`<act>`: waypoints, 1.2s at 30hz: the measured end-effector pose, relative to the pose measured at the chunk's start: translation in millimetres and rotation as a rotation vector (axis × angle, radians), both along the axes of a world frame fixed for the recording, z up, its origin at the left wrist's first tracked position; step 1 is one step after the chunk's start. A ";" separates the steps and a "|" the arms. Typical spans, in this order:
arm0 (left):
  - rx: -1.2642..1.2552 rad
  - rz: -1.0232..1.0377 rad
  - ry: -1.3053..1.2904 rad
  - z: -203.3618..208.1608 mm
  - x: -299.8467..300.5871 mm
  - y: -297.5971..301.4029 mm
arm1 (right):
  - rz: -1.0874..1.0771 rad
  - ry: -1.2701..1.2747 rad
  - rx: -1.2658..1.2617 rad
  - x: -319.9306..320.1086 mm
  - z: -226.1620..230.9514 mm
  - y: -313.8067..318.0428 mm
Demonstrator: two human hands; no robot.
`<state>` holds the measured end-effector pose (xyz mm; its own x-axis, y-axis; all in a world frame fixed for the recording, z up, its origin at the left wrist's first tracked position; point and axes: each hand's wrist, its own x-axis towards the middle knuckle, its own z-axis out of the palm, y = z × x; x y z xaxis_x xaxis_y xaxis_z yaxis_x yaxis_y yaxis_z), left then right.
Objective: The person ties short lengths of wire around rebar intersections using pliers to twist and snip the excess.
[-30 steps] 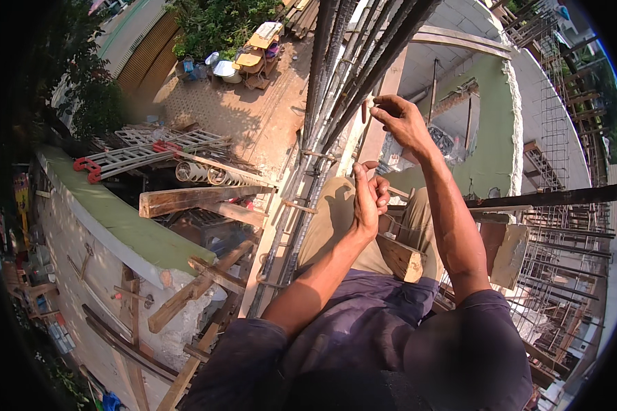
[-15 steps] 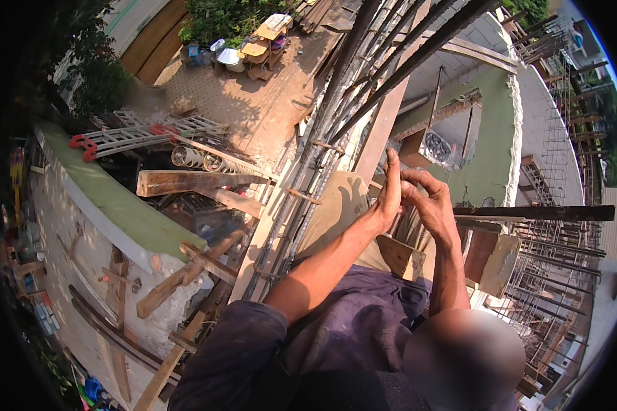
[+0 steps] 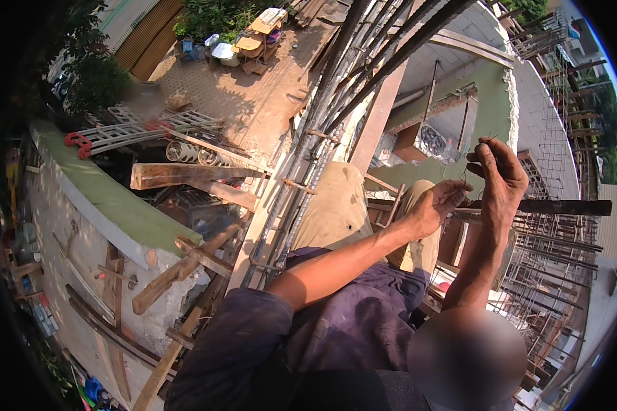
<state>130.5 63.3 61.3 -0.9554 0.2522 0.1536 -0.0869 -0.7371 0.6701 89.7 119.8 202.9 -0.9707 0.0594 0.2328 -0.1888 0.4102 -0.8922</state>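
Note:
In front of my right knee, both my hands are raised close together, a little apart. My right hand is higher, its thumb and fingertips pinched on a thin wire; a fine end also pokes out above the fingertips. Lower and to its left, my left hand has its fingers closed near the wire's lower part. How firmly it grips the wire is too small to see clearly. Left of my tan trouser leg runs a long cage of reinforcing bars with cross ties.
A wooden plank lies along the bars. A dark beam juts out right of my hands. Left are rough timbers, an aluminium ladder and a green-topped wall. The paved ground lies far below.
My hands have come apart and moved right. The right hand has risen and now shows the wire; the left follows lower. My right knee has come into view.

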 end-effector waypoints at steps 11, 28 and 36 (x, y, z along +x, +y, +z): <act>-0.119 0.128 0.088 88.5 1.8 3.6 | -0.135 0.084 0.043 -37.4 62.5 28.3; 0.155 0.159 -1.108 -107.8 3.8 -40.5 | 0.501 -0.377 0.629 -99.9 -259.6 -60.4; 0.363 0.077 -1.030 -178.5 -31.5 -21.6 | 0.874 -0.394 0.793 -120.5 -314.2 -96.3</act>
<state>99.0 41.7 -117.2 -0.6795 0.2872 -0.6751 -0.4263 -0.9035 0.0447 -30.8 23.5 -111.3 -0.6261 -0.6649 -0.4072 -0.4453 0.7336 -0.5133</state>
